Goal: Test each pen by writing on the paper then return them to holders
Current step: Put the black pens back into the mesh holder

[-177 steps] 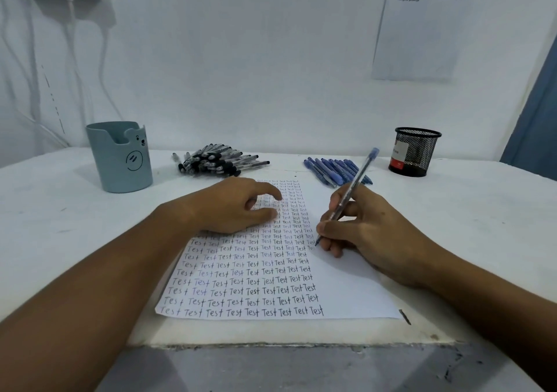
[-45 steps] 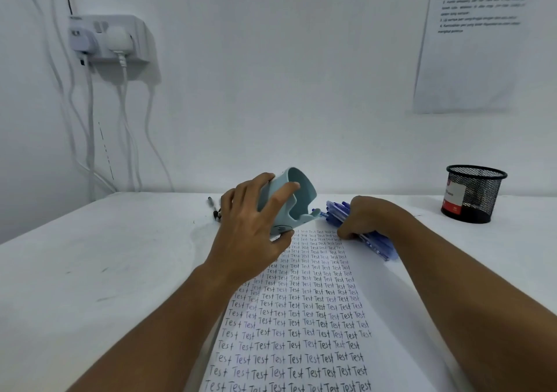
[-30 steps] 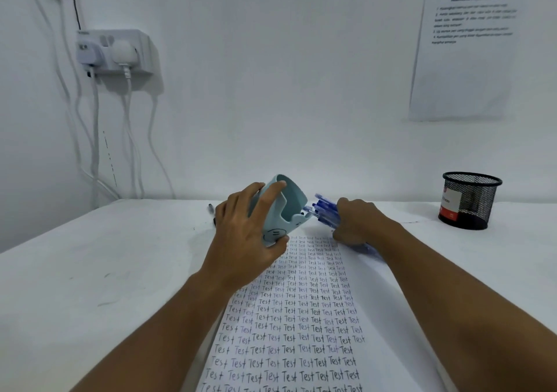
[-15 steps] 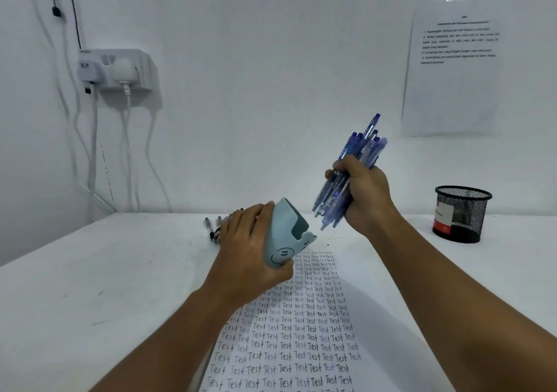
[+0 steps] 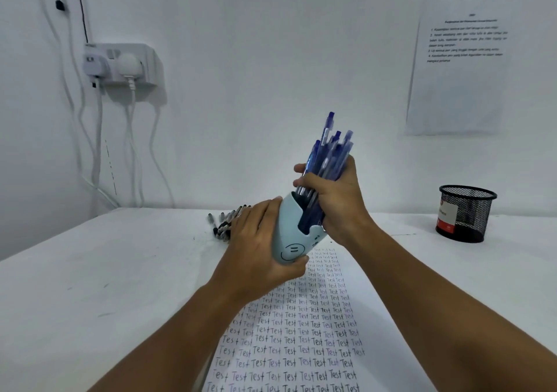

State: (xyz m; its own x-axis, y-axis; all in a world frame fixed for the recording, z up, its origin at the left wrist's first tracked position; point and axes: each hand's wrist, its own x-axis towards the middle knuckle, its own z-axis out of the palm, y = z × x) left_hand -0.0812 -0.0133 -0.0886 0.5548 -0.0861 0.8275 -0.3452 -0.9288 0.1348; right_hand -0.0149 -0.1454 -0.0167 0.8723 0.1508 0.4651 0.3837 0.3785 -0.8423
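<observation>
Even, cool, fairly dim light; soft shadows under the socket (image 5: 120, 64) and behind the notice (image 5: 458, 63), far up-left and up-right of the grip. Small glare on the notice's top. Pens (image 5: 327, 153) motion-blurred. Wide-angle bending at edges.

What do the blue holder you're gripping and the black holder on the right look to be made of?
Blue holder: looks like smooth matte moulded plastic, opaque, with rounded edges and a face drawn on it. Black holder: apparently wire mesh, probably metal; the wall shows through its fine grid, and it has a solid rim.
</observation>
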